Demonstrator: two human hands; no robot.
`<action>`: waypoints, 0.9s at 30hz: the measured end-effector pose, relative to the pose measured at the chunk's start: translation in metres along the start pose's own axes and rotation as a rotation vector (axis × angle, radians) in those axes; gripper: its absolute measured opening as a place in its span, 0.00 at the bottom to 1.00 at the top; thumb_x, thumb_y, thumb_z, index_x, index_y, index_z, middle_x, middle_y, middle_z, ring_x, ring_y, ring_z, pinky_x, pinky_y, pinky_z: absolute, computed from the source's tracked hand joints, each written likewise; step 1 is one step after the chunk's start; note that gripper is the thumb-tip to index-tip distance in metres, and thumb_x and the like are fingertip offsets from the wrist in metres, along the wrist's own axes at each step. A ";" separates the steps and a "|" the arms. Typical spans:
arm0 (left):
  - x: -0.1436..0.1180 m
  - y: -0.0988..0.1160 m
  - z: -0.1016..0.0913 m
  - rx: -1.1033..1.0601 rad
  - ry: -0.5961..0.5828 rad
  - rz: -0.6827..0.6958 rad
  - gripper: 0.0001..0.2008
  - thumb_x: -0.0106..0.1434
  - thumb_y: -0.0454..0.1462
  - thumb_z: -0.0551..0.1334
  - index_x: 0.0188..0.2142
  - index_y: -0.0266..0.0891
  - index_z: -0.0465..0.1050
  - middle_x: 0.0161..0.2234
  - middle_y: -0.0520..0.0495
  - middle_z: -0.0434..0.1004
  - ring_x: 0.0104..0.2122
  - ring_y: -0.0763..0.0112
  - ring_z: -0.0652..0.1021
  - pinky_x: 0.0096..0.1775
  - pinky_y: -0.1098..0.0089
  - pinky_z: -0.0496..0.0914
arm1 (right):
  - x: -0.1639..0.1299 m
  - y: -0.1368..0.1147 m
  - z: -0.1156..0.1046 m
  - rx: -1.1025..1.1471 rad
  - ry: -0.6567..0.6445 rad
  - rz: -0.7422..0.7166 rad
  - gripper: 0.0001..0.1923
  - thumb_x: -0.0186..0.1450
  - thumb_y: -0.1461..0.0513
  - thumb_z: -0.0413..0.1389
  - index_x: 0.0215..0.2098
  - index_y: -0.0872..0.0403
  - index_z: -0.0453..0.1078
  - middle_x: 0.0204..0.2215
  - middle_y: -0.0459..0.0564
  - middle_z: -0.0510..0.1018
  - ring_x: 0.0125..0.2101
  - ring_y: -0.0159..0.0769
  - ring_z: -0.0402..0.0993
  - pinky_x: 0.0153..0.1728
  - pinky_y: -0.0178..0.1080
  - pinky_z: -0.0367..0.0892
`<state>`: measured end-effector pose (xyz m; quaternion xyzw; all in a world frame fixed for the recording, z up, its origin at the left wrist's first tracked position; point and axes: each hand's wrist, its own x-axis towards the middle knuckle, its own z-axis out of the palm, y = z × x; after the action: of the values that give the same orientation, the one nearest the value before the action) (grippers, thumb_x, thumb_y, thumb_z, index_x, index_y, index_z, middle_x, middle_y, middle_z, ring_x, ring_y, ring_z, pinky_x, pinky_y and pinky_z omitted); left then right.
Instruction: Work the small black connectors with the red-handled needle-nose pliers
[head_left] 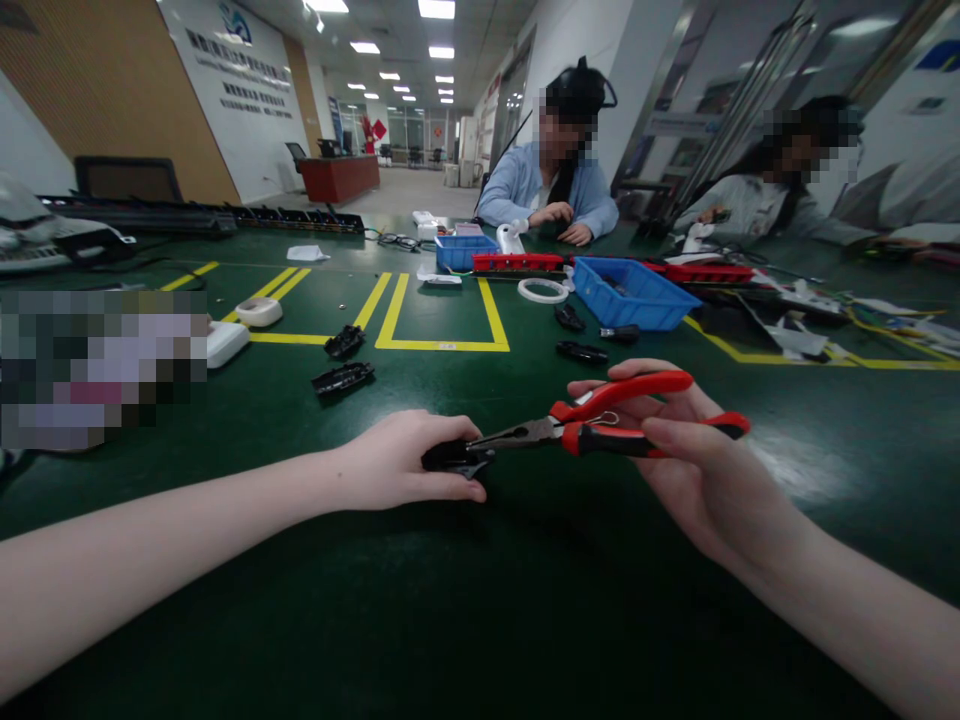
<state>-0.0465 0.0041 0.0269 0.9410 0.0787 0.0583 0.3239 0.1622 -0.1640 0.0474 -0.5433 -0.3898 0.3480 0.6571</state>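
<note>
A small black plastic part (454, 457) is gripped in the left hand (401, 462), pressed low over the green table (480, 600) near its near edge. The fingers are closed around the part, so only its right end is seen. Red-handled pliers (600, 425) are held in the right hand (690, 460), with the fingers wrapped around both handles, which stand narrowly apart. The metal tip of the pliers is set against the exposed end of the black part.

Further back, two more black parts (343, 362) are laid left of the middle, beside a yellow-taped rectangle (442, 345). A blue bin (634, 293) is placed toward the far right, with a roll of white tape (543, 290) just beside it. Two other people are seated along the far edge.
</note>
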 end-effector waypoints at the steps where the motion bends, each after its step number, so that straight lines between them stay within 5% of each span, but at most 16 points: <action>1: 0.000 0.000 0.000 0.000 -0.003 -0.001 0.18 0.66 0.50 0.62 0.45 0.39 0.73 0.31 0.51 0.74 0.30 0.69 0.72 0.32 0.71 0.60 | 0.000 0.000 0.000 0.004 -0.004 -0.001 0.18 0.55 0.57 0.64 0.44 0.44 0.72 0.42 0.48 0.83 0.47 0.51 0.79 0.55 0.62 0.67; 27: 0.000 0.002 -0.001 0.037 -0.041 -0.036 0.17 0.66 0.50 0.62 0.44 0.39 0.72 0.30 0.51 0.73 0.30 0.67 0.72 0.33 0.70 0.59 | 0.002 0.002 0.001 0.004 0.003 -0.001 0.17 0.55 0.55 0.65 0.42 0.45 0.71 0.42 0.48 0.82 0.48 0.51 0.78 0.57 0.62 0.64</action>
<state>-0.0459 0.0028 0.0292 0.9463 0.0903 0.0317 0.3087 0.1627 -0.1612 0.0457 -0.5425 -0.3884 0.3477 0.6588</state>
